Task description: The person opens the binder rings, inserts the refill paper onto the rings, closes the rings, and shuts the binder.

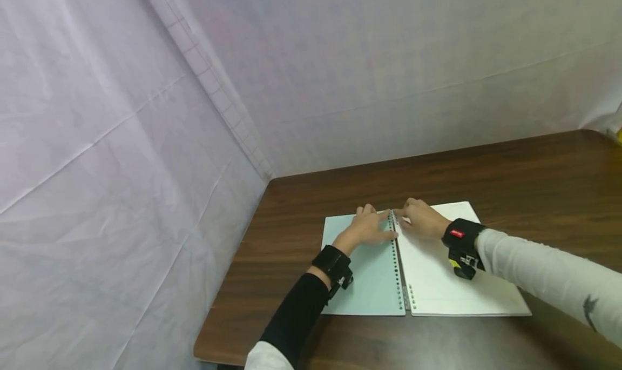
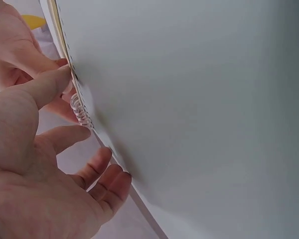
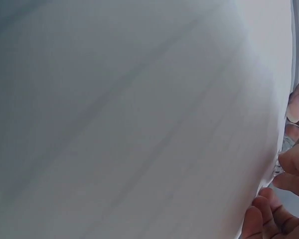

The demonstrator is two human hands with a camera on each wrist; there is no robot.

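**Open ring notebook, both hands at the far end of its spine**

The open ring-bound notebook, pale green cover leaf on one side and white ruled pages on the other, lay flat on the dark brown wooden surface, close to its near edge and toward the corner draped in pale lilac cloth. Its long axis was the clear plastic ring spine, which ran from the person's near side straight away from them, so that the binding pointed outward between the two forearms.

Both hands met at the far end of that spine. The left hand rested on the green leaf, coming in from the left; in the left wrist view its thumb and forefinger were closed lightly about the clear rings, while the other fingers hung loosely curled beside the page edge. The right hand lay on the white pages, coming in from the right, its fingertips pinching the same stretch of binding from the opposite side. From where I stood neither hand was plainly the nearer; they faced each other across the spine, fingertips all but touching.

Each wrist wore a black strap with a small camera. A yellow thing showed at the far right edge, well apart, too cropped to name.
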